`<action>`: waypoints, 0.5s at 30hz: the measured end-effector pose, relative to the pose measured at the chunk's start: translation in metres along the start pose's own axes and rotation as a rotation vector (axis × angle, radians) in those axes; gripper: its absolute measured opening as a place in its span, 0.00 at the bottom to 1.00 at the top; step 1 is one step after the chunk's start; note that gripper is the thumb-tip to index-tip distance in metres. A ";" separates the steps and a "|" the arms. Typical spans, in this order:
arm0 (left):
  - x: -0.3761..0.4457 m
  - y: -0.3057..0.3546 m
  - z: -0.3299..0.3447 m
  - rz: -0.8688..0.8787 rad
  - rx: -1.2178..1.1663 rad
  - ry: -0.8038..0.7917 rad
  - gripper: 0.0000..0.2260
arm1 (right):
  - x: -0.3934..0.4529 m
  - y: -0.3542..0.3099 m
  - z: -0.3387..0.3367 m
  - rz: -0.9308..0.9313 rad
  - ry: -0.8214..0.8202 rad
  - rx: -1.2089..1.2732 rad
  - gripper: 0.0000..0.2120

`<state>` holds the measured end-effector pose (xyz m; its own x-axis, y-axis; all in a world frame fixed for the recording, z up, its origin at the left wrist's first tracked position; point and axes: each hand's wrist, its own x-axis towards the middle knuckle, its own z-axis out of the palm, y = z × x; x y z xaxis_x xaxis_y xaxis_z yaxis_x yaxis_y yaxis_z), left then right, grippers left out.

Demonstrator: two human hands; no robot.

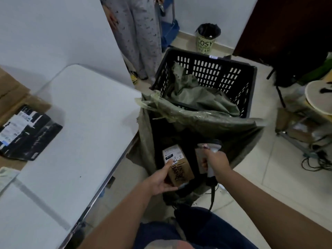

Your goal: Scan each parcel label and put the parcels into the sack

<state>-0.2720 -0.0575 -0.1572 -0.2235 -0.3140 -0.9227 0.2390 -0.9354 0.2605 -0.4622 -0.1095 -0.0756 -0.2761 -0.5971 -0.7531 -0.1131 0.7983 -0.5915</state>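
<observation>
My left hand (pixel 159 180) grips a small brown cardboard parcel (pixel 179 168) with a white label on its top end, held over the open mouth of the green woven sack (pixel 197 117). To its right, my right hand (pixel 215 164) grips a handheld barcode scanner (pixel 211 150) by the handle, its head over the sack beside the parcel. The scanner's cable hangs down toward my lap. A black plastic-wrapped parcel (pixel 27 133) with white labels lies at the far left, beyond the white table (pixel 71 132).
A black slotted crate (pixel 206 69) holding another green sack stands behind the open sack. A person in grey patterned trousers (pixel 140 38) stands at the back. A bin (pixel 206 38), a stool (pixel 318 96) and cables lie to the right. Cardboard boxes (pixel 12 94) sit left.
</observation>
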 end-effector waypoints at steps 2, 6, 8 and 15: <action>0.015 -0.001 0.017 -0.011 -0.053 0.023 0.23 | 0.007 0.004 -0.007 0.006 -0.019 -0.031 0.15; 0.045 0.013 0.029 0.034 -0.141 0.096 0.23 | 0.019 0.011 -0.013 0.009 -0.067 -0.033 0.15; 0.056 0.024 0.023 0.059 -0.223 0.147 0.23 | 0.022 0.013 -0.016 0.008 -0.105 -0.022 0.13; 0.068 0.026 -0.020 0.018 -0.614 0.436 0.23 | 0.029 0.016 -0.018 0.028 -0.165 -0.045 0.11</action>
<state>-0.2623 -0.1001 -0.2189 0.1489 -0.1161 -0.9820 0.7517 -0.6319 0.1887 -0.4891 -0.1126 -0.1018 -0.1197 -0.5764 -0.8083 -0.1517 0.8153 -0.5589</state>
